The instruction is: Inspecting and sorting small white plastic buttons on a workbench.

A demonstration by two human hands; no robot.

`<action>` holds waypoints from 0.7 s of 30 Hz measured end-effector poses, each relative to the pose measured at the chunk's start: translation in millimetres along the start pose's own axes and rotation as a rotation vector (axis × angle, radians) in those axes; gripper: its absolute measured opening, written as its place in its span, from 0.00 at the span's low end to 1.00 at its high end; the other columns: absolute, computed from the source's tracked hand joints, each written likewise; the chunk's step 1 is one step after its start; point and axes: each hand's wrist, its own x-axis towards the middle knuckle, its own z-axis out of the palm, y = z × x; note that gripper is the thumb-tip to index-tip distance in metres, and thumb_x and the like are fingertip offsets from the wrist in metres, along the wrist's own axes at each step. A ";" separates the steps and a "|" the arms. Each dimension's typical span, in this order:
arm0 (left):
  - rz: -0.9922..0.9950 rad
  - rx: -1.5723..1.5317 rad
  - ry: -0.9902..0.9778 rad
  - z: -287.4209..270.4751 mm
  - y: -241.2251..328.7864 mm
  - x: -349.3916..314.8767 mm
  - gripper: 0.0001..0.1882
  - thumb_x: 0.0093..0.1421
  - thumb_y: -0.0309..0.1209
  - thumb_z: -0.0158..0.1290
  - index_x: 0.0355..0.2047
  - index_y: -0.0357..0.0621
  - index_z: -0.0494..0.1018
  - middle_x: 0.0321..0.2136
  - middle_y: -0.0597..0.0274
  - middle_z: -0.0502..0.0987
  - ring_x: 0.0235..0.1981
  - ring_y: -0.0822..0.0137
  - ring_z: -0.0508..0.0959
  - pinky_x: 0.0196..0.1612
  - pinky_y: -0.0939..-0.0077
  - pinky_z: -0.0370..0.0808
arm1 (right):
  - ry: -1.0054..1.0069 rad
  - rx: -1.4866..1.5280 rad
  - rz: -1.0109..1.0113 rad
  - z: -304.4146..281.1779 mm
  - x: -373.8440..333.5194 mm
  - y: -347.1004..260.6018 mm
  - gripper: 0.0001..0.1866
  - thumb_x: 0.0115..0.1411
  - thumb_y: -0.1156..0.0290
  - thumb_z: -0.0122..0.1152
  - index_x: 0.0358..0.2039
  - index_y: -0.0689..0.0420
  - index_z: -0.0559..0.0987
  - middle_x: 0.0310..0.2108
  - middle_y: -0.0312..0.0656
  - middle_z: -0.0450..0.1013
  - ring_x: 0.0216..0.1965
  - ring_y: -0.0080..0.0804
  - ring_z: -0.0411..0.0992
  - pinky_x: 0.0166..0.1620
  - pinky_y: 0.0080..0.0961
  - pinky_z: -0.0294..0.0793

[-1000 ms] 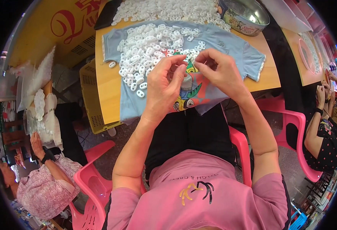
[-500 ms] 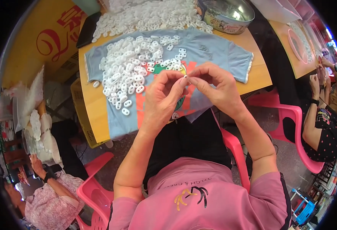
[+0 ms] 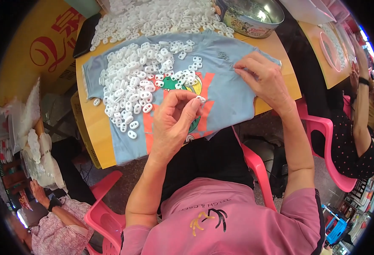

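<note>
Across the blue shirt's (image 3: 233, 104) left half, a heap of white pieces (image 3: 129, 78) blocks the way; the left hand (image 3: 174, 121), pinching a small white link (image 3: 201, 99), covers its near middle. Bare cloth right of the shirt's middle leaves a passage, bounded by the right hand (image 3: 265, 78) over its right side. Beyond the shirt's far edge, a white pile (image 3: 153, 19) and a tin (image 3: 255, 32) form obstacles.

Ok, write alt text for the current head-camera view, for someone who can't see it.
A person's left hand pinches a small white piece over a blue printed T-shirt, while the right hand is apart, farther right, its grip unclear. White two-holed pieces are heaped on the shirt; more lie beyond it on a yellow table, beside a tin.
</note>
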 end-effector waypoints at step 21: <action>0.010 -0.076 0.011 -2.1 -1.9 -0.7 0.07 0.64 0.27 0.53 0.39 0.35 0.72 0.32 0.63 0.78 0.31 0.77 0.76 0.35 0.83 0.74 | 0.004 0.078 -0.120 0.5 9.8 3.5 0.04 0.59 0.75 0.60 0.35 0.60 0.76 0.29 0.37 0.71 0.27 0.27 0.69 0.31 0.23 0.69</action>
